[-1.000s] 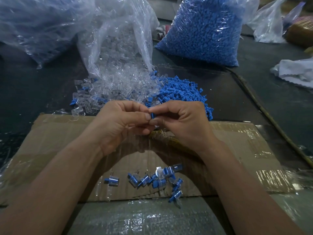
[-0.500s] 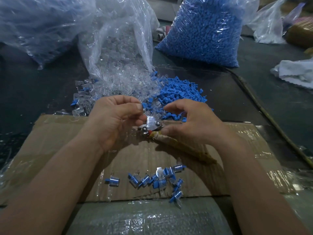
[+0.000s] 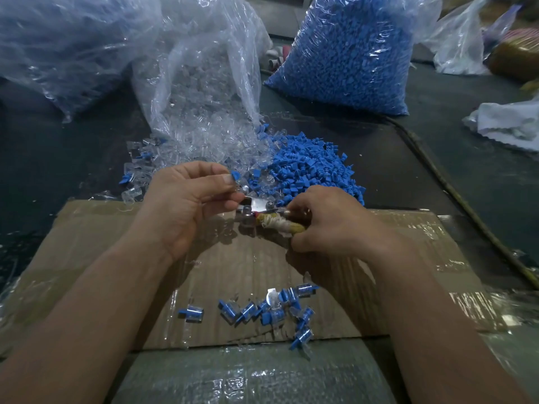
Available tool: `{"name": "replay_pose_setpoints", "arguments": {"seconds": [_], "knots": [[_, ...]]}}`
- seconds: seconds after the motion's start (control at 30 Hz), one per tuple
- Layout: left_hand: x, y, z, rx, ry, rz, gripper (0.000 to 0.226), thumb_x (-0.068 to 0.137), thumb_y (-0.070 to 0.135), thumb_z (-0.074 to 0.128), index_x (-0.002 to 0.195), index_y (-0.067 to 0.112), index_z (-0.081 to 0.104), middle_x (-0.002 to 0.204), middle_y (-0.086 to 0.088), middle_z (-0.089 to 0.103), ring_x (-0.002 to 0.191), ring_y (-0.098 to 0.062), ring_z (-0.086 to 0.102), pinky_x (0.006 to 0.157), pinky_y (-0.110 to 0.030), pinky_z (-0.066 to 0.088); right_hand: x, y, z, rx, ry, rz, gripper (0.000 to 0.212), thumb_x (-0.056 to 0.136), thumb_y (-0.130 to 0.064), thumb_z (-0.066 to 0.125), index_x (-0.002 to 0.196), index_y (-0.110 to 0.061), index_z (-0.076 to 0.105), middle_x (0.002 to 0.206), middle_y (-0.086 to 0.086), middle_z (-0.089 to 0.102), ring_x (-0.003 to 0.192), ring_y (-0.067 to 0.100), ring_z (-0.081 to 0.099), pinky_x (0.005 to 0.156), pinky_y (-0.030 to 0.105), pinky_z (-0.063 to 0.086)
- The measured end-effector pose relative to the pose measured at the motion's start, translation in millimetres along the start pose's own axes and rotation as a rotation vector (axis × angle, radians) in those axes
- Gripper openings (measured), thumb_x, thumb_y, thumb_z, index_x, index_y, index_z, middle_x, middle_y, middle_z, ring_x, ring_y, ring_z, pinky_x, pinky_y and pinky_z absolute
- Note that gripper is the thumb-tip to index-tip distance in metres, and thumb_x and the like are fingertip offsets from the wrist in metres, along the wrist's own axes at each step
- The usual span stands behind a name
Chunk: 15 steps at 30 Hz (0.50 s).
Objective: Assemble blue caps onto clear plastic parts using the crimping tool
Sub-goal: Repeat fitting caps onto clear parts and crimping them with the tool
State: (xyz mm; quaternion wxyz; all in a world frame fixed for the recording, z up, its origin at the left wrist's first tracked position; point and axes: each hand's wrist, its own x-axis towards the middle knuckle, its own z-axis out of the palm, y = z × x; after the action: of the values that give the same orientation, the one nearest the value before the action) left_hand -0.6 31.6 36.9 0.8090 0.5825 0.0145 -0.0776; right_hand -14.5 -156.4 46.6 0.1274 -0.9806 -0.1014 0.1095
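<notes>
Now the left hand (image 3: 189,205) pinches a small blue plastic cap (image 3: 235,175) at its fingertips, just above the silver metal crimping tool (image 3: 256,206); the right hand (image 3: 329,225) has its fingers clamped round the tool's rag-wrapped handle

The dark table (image 3: 423,158) holds a flat brown cardboard sheet (image 3: 96,237), a heap of small blue plastic caps (image 3: 309,167) touching spilled clear plastic parts (image 3: 204,144), a big clear bag full of blue caps (image 3: 347,53), and a white cloth (image 3: 510,123).
</notes>
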Motion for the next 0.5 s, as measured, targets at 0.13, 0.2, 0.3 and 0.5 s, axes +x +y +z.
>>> {"name": "replay_pose_setpoints", "arguments": {"seconds": [0.13,0.2,0.3,0.5], "knots": [[1.1,-2.1,-0.7,0.002,0.002,0.022,0.013,0.059,0.005,0.060,0.071,0.005,0.055,0.050,-0.001,0.062,0.049,-0.011,0.063,0.047,-0.015,0.050,1.3,-3.6,3.3,-0.113,0.040,-0.019,0.002,0.075,-0.019,0.058,0.075,-0.019,0.056,0.073,-0.004,0.045,0.063,0.007,0.040,0.050,0.022,0.029],[1.6,-2.9,-2.0,-0.001,-0.002,0.034,0.015,0.057,0.006,0.060,0.071,0.005,0.055,0.051,0.000,0.062,0.051,-0.011,0.064,0.048,-0.015,0.051,1.5,-2.8,4.3,-0.115,0.056,-0.015,0.012,0.076,-0.014,0.056,0.070,-0.022,0.049,0.073,-0.005,0.041,0.062,0.006,0.037,0.050,0.022,0.026],[2.9,-4.2,-3.0,-0.011,-0.001,0.064,0.014,0.058,0.006,0.060,0.071,0.006,0.055,0.052,0.001,0.063,0.053,-0.011,0.065,0.049,-0.015,0.051,1.5,0.4,2.6,-0.085,0.125,0.002,0.017,0.078,-0.016,0.056,0.071,-0.025,0.044,0.074,-0.008,0.037,0.063,0.004,0.034,0.052,0.022,0.024],[3.8,-8.0,-2.2,-0.008,0.022,0.105,0.011,0.074,-0.006,0.056,0.072,0.005,0.054,0.054,0.001,0.064,0.056,-0.011,0.066,0.051,-0.016,0.051,-3.1,-3.7,-2.0,0.125,0.343,-0.021,0.020,0.077,-0.014,0.056,0.083,-0.024,0.040,0.075,-0.014,0.034,0.066,0.002,0.036,0.056,0.017,0.025]]}}
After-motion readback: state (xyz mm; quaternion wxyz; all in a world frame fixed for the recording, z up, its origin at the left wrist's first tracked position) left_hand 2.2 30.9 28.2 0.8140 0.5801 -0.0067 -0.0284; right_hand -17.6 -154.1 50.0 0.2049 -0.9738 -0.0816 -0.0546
